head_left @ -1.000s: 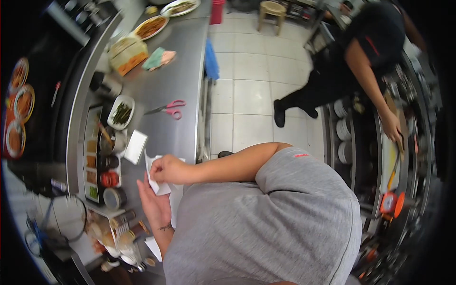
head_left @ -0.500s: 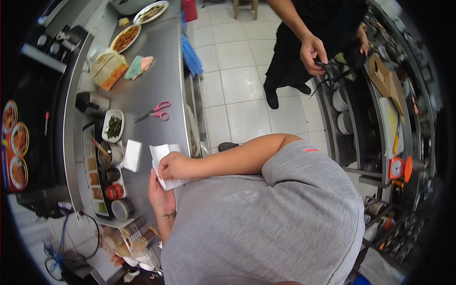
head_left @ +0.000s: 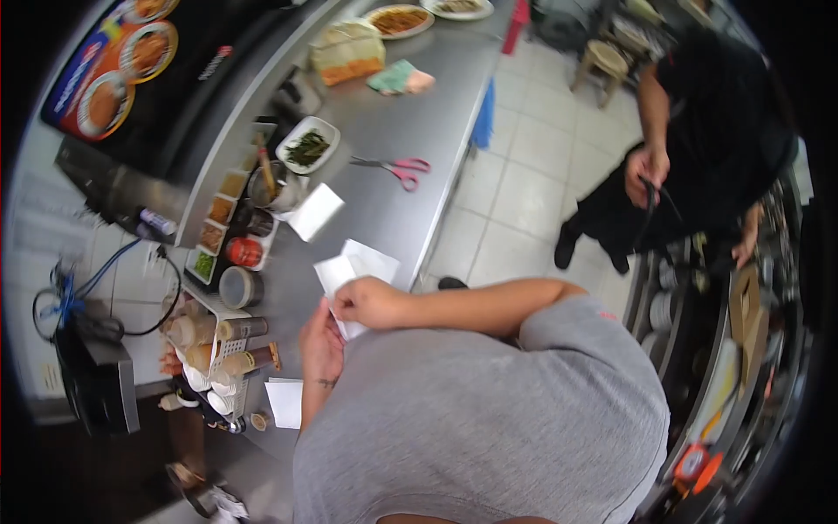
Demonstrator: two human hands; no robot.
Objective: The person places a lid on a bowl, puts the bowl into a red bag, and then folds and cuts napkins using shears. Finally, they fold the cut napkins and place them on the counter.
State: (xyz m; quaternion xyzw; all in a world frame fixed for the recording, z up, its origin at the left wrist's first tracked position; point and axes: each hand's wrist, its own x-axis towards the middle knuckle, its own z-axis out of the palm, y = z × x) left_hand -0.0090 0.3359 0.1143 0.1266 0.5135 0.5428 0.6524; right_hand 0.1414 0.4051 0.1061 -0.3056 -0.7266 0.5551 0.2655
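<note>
Folded white paper, perhaps a napkin (head_left: 333, 274), is held between my two hands over the counter edge. My left hand (head_left: 322, 342) supports its near side, with fingers partly hidden. Across its lower part, my right hand (head_left: 367, 302) is closed, fingertips against the paper. Just beyond lies another white paper piece (head_left: 377, 260), partly covered. A white folded paper (head_left: 316, 212) rests farther up on the steel counter (head_left: 367, 196), and a further white sheet (head_left: 285, 403) lies near my left forearm. Pink-handled scissors (head_left: 403, 169) lie with their blades apart.
A white dish of dark green vegetables (head_left: 308, 147) stands near condiment tubs (head_left: 222, 210) and a red-topped jar (head_left: 244, 251). Bottles (head_left: 229, 365) crowd the left. Food plates (head_left: 400, 21) stand at the back. A co-worker in black (head_left: 707, 148) holds a dark item.
My view has swung, so the counter and its contents appear shifted and tilted. The paper in my hands looks more spread out. The co-worker's hands have moved apart.
</note>
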